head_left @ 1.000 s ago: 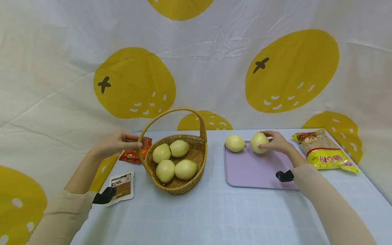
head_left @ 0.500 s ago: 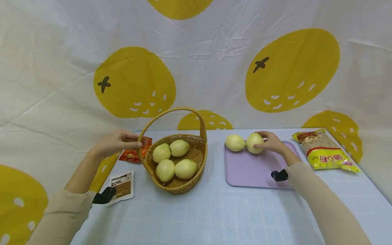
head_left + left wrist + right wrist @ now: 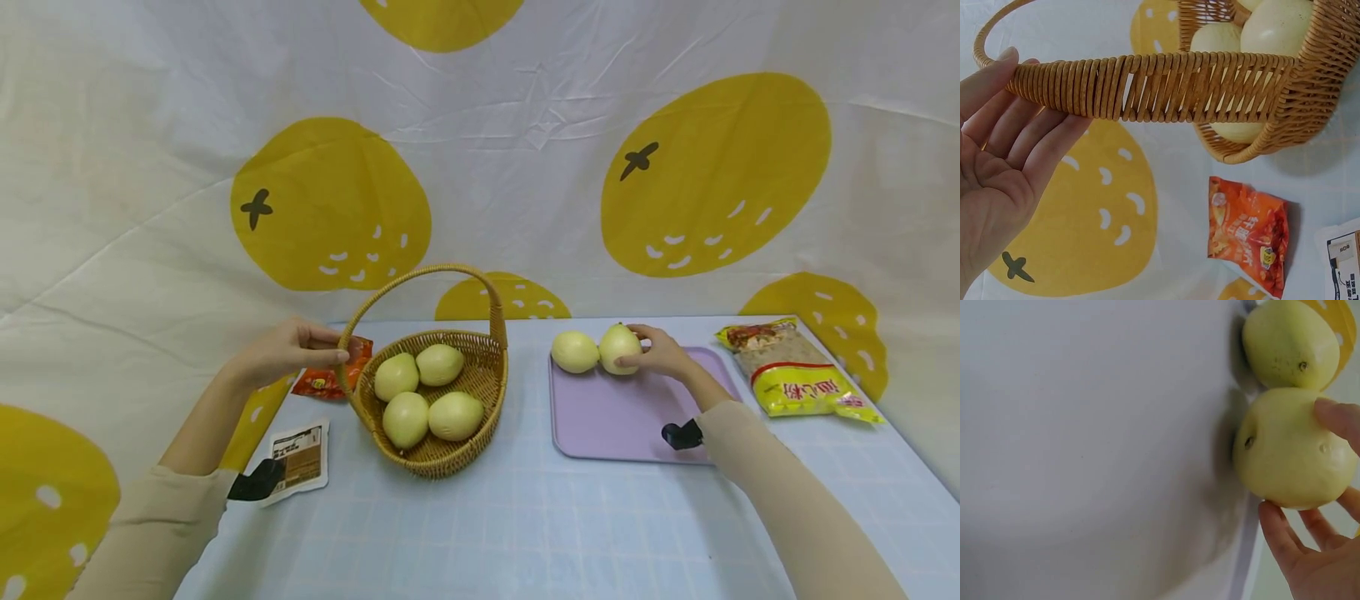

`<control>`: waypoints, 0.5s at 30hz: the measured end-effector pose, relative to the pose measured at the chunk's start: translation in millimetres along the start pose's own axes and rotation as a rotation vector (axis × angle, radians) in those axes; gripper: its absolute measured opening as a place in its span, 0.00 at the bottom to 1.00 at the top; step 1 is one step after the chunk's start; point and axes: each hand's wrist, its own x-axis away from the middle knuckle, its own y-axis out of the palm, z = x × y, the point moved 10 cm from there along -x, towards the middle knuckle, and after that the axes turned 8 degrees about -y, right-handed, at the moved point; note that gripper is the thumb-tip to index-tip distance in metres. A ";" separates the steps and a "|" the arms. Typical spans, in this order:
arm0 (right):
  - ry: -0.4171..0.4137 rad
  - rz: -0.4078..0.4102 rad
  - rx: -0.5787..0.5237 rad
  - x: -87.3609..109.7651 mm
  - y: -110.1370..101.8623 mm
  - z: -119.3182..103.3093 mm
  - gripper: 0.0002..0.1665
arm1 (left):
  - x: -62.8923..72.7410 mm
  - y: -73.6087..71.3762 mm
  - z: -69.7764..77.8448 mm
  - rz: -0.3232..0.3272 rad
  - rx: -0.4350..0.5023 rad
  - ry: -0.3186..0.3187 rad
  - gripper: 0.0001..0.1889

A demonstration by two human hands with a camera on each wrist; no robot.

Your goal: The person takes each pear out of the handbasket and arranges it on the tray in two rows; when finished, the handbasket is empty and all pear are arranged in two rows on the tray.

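Note:
My left hand (image 3: 281, 354) pinches the left side of the handle (image 3: 1147, 86) of a wicker basket (image 3: 491, 421), thumb on one face and fingers on the other. Several pale yellow-green pears (image 3: 454, 416) lie inside the basket. At the back of a lilac tray (image 3: 622, 425), my right hand (image 3: 663, 354) grips a pear (image 3: 1291, 450) between thumb and fingers. That pear touches or nearly touches another pear (image 3: 575, 352) at the tray's back left corner. Part of the right fingers is hidden behind the held pear in the head view.
Left of the basket lie a red snack packet (image 3: 322, 379) and a white-and-brown packet (image 3: 300, 458). A yellow bag (image 3: 798, 371) lies right of the tray. A patterned cloth (image 3: 525, 208) hangs behind the light-blue table (image 3: 510, 533).
My right hand has moved left with its pear, bringing it up to the pear at the tray's back left corner. The left hand and the basket have stayed put.

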 end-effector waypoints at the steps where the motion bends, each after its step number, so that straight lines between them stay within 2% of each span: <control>1: 0.005 -0.004 0.007 0.5 0.2 0.1 0.48 | 0.0 0.3 0.3 -0.001 0.000 0.003 0.19; 7: 0.039 -0.019 -0.011 2.2 0.6 5.9 0.51 | -0.5 1.2 1.2 0.004 -0.005 0.005 0.19; 15: -0.001 -0.026 0.001 2.5 1.5 5.0 0.49 | 1.1 1.0 0.1 0.012 0.012 0.003 0.19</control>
